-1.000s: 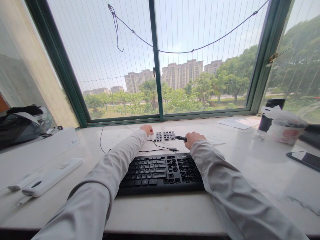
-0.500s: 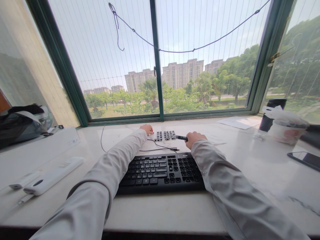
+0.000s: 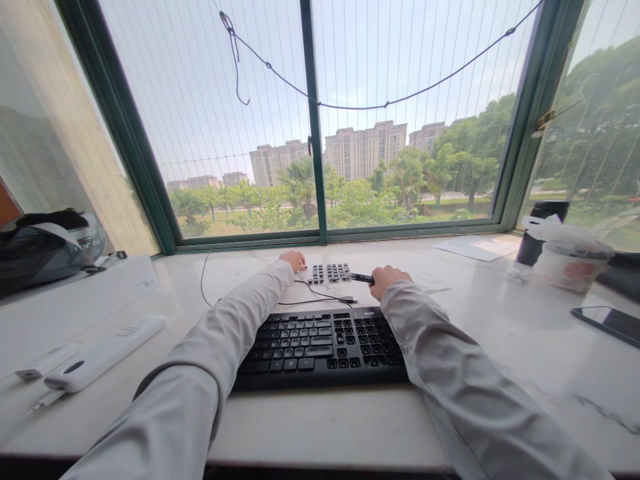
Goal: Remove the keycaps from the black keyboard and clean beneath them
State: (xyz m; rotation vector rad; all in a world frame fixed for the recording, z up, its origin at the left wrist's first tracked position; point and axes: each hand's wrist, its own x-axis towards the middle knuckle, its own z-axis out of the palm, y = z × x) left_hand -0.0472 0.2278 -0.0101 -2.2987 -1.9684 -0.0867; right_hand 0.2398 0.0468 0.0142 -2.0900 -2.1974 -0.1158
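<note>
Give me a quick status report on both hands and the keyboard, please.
Right hand gripping black tool. Left hand beside loose keycaps. Keyboard missing right-end keycaps. Cable between keyboard and loose keycaps.

My left sleeve (image 3: 240, 323) and right sleeve (image 3: 440, 347) are pale grey, long and loosely creased; a thick fold rings the left one; my left hand (image 3: 293, 261) and right hand (image 3: 391, 279) are bare.

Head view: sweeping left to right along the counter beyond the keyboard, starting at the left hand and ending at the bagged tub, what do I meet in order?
Left hand, loose dark keycaps, dark tool, right hand gripping it, white paper, bagged tub.
</note>
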